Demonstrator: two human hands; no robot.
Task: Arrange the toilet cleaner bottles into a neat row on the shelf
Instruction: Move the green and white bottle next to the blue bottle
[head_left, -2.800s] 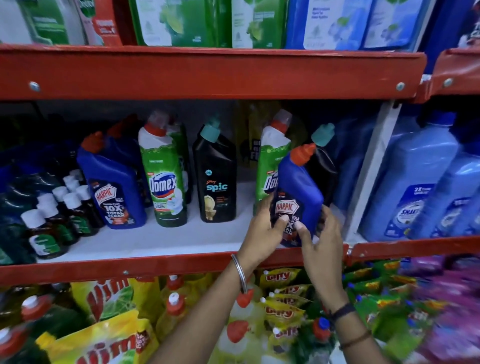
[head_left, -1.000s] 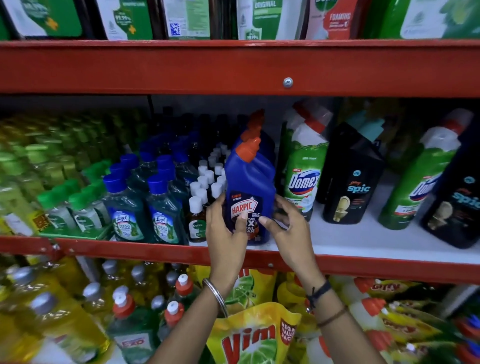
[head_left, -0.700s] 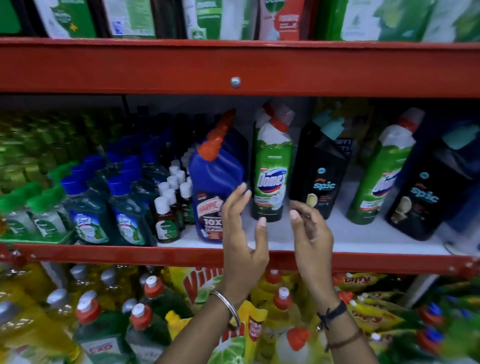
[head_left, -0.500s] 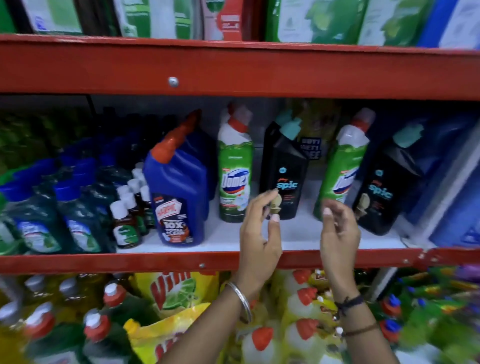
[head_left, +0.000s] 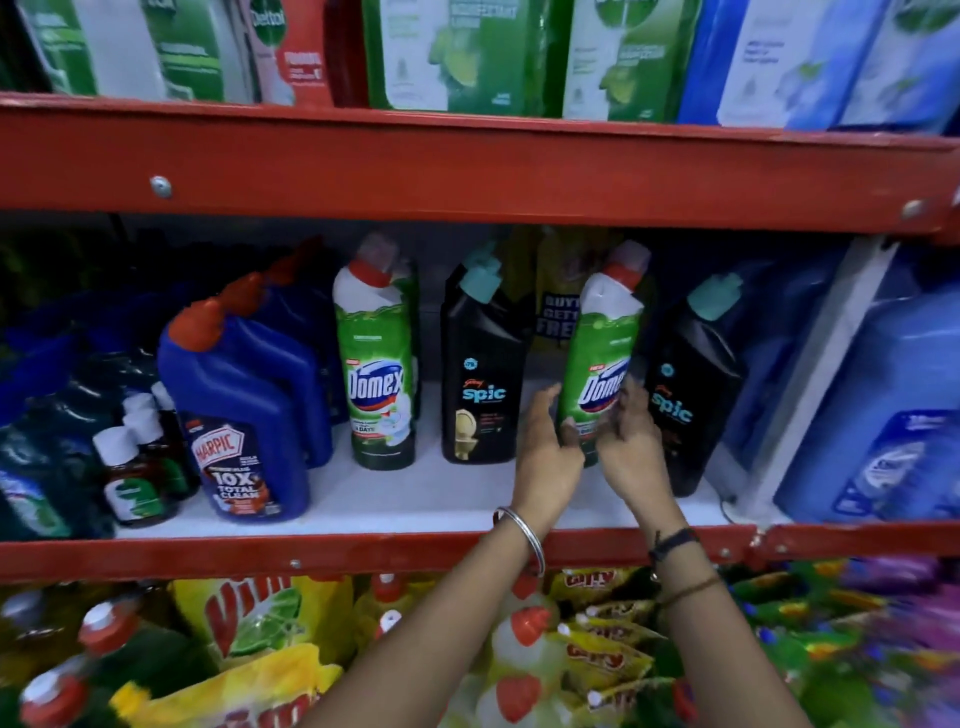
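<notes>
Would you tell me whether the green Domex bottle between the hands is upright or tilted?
Tilted: the green Domex bottle leans right, its red-and-white cap toward the black Spic bottle.

Both hands (head_left: 587, 452) now clasp right Domex bottle (head_left: 602, 364).

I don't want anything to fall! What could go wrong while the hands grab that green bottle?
1. The right Domex bottle leans and stands close beside the right black Spic bottle; pulling it could knock that one over.
2. The left hand and right hand touch only its lower part, so the tall top might tip.
</notes>
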